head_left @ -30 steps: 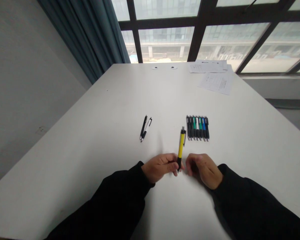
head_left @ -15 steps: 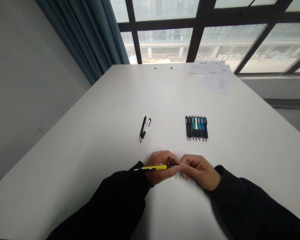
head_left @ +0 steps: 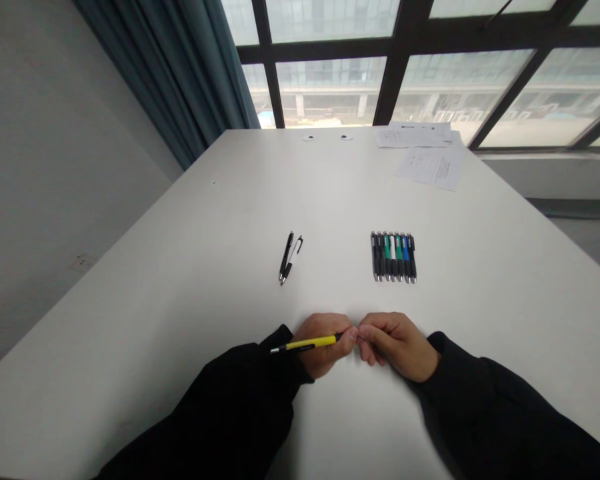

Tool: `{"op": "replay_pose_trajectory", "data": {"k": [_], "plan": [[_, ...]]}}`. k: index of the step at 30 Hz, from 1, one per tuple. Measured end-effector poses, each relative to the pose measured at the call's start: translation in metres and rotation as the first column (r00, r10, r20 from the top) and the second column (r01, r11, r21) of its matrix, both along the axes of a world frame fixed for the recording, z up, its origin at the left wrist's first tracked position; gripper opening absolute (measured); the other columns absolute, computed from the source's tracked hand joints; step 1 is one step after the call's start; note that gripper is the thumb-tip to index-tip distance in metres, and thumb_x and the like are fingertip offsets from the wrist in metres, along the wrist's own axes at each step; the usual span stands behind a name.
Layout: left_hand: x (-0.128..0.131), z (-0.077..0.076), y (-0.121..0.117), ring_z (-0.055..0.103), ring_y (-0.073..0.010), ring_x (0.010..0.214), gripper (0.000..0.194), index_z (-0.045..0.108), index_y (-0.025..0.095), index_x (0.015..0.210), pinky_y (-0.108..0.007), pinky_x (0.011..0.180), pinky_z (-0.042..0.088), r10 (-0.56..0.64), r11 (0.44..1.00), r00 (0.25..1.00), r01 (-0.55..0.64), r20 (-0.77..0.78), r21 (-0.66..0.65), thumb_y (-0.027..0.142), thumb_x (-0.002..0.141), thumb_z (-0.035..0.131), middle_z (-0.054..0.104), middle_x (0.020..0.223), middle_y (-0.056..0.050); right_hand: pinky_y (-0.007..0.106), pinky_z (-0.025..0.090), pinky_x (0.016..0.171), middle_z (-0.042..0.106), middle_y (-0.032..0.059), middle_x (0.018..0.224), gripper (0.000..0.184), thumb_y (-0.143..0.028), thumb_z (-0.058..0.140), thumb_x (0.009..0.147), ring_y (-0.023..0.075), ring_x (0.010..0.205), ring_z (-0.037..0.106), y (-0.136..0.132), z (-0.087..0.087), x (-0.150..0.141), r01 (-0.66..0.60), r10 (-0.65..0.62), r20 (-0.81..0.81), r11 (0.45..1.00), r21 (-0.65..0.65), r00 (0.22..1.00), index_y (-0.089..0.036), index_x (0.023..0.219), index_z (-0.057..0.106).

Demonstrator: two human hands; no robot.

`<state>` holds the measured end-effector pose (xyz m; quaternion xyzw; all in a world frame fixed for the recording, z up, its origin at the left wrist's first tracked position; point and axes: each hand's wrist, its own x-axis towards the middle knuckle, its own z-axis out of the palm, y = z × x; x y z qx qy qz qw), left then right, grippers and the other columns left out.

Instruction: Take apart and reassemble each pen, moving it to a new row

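Seen from the head camera, the view runs down a white worktop (head_left: pixel 180 267); the person's two hands meet in its near part, with black sleeves reaching in from either side. A yellow pen (head_left: pixel 310 343) has swung from upright to lying crosswise, which puts it between the hands and low over the worktop; its pale tip points left, past the left sleeve (head_left: pixel 240 393), and its dark end runs in among the fingers of the left hand (head_left: pixel 325 345). The left hand is closed, gripping the pen; the right hand (head_left: pixel 395 347) is curled, its fingertips (head_left: pixel 363 337) against the left hand at the pen's dark end; whether it holds the pen cannot be told. The barrel is bright yellow, with a dark band near the tip. Ahead lie a pair of dark pens (head_left: pixel 290 258) and a tight row of pens (head_left: pixel 393 257) in black, green, white and blue; papers (head_left: pixel 430 167) lie at the far edge, below a large window (head_left: pixel 330 87).
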<state>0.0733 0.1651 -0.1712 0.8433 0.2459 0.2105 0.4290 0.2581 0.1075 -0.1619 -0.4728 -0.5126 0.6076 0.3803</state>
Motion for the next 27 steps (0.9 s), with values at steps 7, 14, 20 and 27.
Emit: {"op": "replay_pose_trajectory", "data": {"k": [7,14,20,27], "plan": [[0.0032,-0.0018,-0.0035,0.038,-0.0114,0.056,0.051,0.043,0.018,0.060,-0.027,0.058,0.028,0.102,0.992,0.994,-0.099,0.033,-0.082,0.044,0.099,0.027,0.040,0.057,0.002,0.024,0.047,0.053,0.064,0.0001,0.062,0.029,-0.040,0.078,0.076,0.0108,0.054,0.056,-0.0017,-0.0079,-0.0050,0.149,-0.142,-0.115,0.987,0.053,0.983,-0.016,0.081,0.061],[0.0038,-0.0019,-0.0039,0.034,-0.0112,0.053,0.055,0.034,0.020,0.056,-0.029,0.056,0.028,0.173,0.966,0.983,-0.155,0.069,-0.207,0.053,0.098,0.024,0.034,0.053,0.003,0.025,0.042,0.054,0.059,0.0013,0.064,0.037,-0.049,0.054,0.094,0.0104,0.055,0.051,-0.0007,-0.0046,-0.0032,0.025,-0.025,0.002,0.994,0.102,1.000,-0.016,0.078,0.060],[0.0045,-0.0005,-0.0047,0.034,-0.0116,0.053,0.055,0.034,0.020,0.056,-0.029,0.056,0.028,0.201,0.952,0.977,-0.179,0.065,-0.250,0.057,0.097,0.026,0.035,0.053,0.003,0.022,0.036,0.050,0.051,-0.0061,0.065,0.036,-0.044,0.074,0.080,0.0089,0.053,0.042,-0.0017,-0.0097,-0.0039,0.125,-0.114,-0.092,0.985,0.123,0.989,-0.021,0.095,0.052],[0.0041,0.0024,-0.0037,0.043,-0.0116,0.053,0.059,0.043,0.018,0.055,-0.028,0.059,0.034,0.175,0.942,0.980,-0.140,0.089,-0.306,0.056,0.097,0.027,0.044,0.054,0.001,0.023,0.034,0.048,0.049,-0.0061,0.060,0.027,-0.042,0.070,0.084,0.0084,0.050,0.040,-0.0009,-0.0068,-0.0054,0.140,-0.133,-0.060,0.981,0.138,0.989,-0.019,0.088,0.056]]}}
